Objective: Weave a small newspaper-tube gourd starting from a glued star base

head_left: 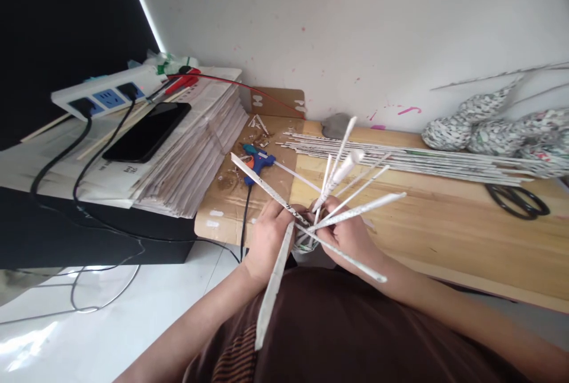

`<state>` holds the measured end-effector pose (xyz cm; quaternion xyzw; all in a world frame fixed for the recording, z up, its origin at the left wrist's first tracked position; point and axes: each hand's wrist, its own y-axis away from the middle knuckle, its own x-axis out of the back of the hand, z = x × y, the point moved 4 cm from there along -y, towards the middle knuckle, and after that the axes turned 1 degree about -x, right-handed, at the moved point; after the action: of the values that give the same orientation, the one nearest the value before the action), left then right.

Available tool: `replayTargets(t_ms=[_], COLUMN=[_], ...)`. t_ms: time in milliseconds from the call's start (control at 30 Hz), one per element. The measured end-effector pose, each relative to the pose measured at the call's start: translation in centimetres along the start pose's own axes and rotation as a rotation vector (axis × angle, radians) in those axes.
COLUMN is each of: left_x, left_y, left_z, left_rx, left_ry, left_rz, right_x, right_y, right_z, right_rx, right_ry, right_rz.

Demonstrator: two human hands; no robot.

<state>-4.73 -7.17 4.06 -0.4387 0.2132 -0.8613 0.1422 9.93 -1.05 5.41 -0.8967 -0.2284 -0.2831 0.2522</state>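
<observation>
Close to my body, at the table's front edge, is a small woven paper piece [304,245] with several rolled newspaper tubes fanning out of it. One thick flattened paper tube [275,288] hangs down toward my lap, and another paper tube [361,212] points right. My left hand [272,232] is closed on the left side of the woven piece, fingertips partly hidden behind a tube. From the right, my right hand [349,233] grips the same piece near the tube bases, its fingers bent and partly covered by tubes.
A blue glue gun [258,166] lies on cardboard [222,208]. Left stands a newspaper stack [191,158] carrying a phone [149,132] and a power strip [109,91]. Rolled paper sticks [413,158], black-handled scissors [518,200] and woven gourd-like shapes [471,116] lie right.
</observation>
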Motion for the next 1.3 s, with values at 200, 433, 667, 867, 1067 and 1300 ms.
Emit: replayTargets(t_ms=[200, 433, 667, 867, 1067, 1300], left_x=[0.3, 0.4, -0.3, 0.2, 0.3, 0.1], left_y=[-0.1, 0.2, 0.6, -0.1, -0.4, 0.3], left_z=[0.7, 0.6, 0.1, 1.0, 0.8, -0.4], left_rx=[0.016, 0.004, -0.032, -0.157, -0.157, -0.065], left_ry=[0.080, 0.017, -0.014, -0.006, -0.002, 0.010], left_rz=[-0.023, -0.022, -0.013, 0.056, -0.032, -0.053], right_x=[-0.3, -0.9, -0.8, -0.6, -0.9, -0.4], right_y=[0.3, 0.7, 0.8, 0.9, 1.1, 1.4], right_z=[-0.3, 0.2, -0.1, 0.0, 0.5, 0.2], right_rx=[0.088, 0.128, 0.182, 0.202, 0.212, 0.299], right_ry=[0.056, 0.009, 0.044, 0.096, 0.028, -0.075], right_rz=[-0.009, 0.023, 0.056, 0.070, 0.041, 0.134])
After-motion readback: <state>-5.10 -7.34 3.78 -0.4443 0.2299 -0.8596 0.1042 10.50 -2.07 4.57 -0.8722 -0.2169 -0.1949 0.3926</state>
